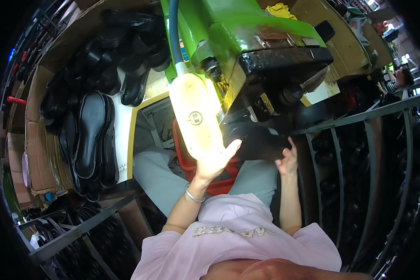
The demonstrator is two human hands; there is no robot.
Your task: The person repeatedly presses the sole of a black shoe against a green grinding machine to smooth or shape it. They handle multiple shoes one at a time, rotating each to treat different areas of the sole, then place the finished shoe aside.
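Note:
A black shoe sole (259,142), slightly blurred, lies level beneath the head of a green machine (266,39). My right hand (288,159) grips the sole's right end, thumb and fingers at its edge. At the sole's left end is my left hand (214,163), its thumb stretched out beside the sole. A bright, elongated lamp (196,116) covers the left hand's fingers, so whether they grip the sole cannot be seen. The machine's dark lower part (284,65) hangs just above the sole and hides its far edge.
At the left, a cardboard box (44,158) holds piled black soles (92,133), some on a white board (123,140). A red bin (184,163) sits between my knees. Metal racks with dark items flank me, one at right (371,154), another at lower left (81,228).

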